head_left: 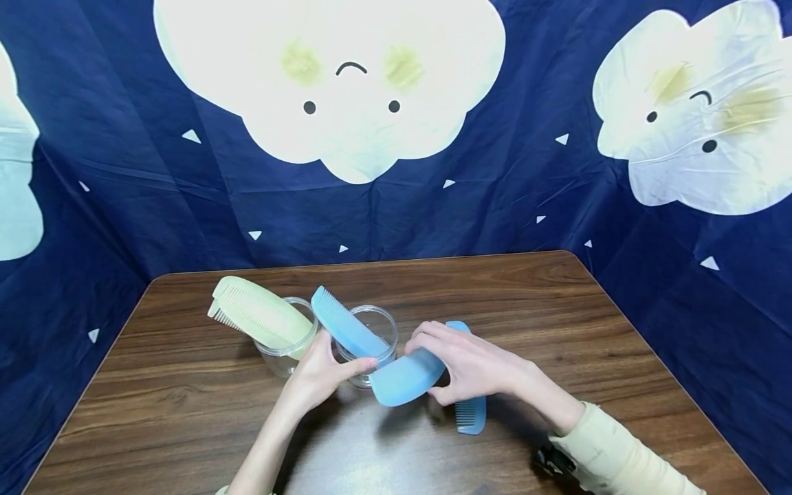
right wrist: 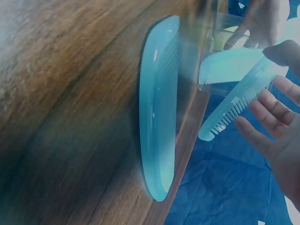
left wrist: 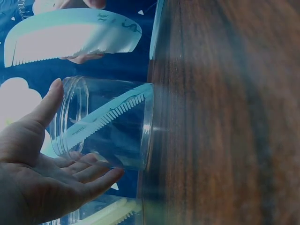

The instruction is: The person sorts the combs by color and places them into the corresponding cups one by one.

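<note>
My left hand holds a clear round jar at its rim, thumb on the near side and fingers spread along the other. A blue comb leans inside that jar, its upper end sticking out to the left. In front of the jar, my right hand pinches a second blue comb between thumb and fingers, its free end close to the left thumb. Another blue comb lies on the table beneath the right hand, which partly covers it in the head view.
Left of the held jar stands a second clear jar with pale green combs leaning out to the left. The brown wooden table ends at a dark blue curtain with cloud faces. A dark object lies by the right sleeve.
</note>
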`<state>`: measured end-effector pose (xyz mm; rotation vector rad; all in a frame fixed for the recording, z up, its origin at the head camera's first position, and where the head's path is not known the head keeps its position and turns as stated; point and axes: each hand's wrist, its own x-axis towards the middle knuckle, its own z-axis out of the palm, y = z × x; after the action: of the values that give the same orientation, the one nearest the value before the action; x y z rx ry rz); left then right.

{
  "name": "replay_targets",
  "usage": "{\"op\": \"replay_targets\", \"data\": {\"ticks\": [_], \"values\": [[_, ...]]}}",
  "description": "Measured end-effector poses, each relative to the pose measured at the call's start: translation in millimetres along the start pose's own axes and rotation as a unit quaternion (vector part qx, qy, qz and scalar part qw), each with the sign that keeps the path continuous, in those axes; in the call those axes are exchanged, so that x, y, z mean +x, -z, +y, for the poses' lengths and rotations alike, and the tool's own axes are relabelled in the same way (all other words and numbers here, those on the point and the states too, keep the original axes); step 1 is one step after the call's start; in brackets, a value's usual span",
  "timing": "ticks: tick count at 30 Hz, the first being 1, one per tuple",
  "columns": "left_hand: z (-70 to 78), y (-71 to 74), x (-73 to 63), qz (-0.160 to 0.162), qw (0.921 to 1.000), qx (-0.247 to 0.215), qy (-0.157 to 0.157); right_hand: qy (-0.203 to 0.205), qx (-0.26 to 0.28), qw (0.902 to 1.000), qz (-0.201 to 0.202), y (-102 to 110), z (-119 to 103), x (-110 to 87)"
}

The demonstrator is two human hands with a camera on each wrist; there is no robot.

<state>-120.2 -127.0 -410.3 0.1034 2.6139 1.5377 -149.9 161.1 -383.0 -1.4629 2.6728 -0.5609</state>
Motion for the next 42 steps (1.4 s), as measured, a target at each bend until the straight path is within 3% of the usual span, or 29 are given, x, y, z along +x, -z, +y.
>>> {"op": "replay_targets", "data": {"ticks": [10, 17, 31, 42], "values": [[0.4, 0.0, -0.3, 0.002, 1.0, 0.007, 0.005, -0.015, 0.051, 0.9966, 0.063, 6.6, 1.3, 2.3], [0.3, -0.3, -0.9, 0.003, 1.0, 0.0, -0.002, 0.003, 0.086, 0.9886, 0.124, 11.8, 3.4, 8.0], [-0.1, -0.9, -1.2, 0.003, 0.9999, 0.005, 0.013, -0.02, 0.165, 0.9605, 0.223, 21.8, -6.7, 29.1], [0.7, -0.4, -0.4, 0.006, 0.9999, 0.009, 0.004, -0.029, 0.205, 0.9414, 0.266, 24.6, -18.4, 50.6]]}}
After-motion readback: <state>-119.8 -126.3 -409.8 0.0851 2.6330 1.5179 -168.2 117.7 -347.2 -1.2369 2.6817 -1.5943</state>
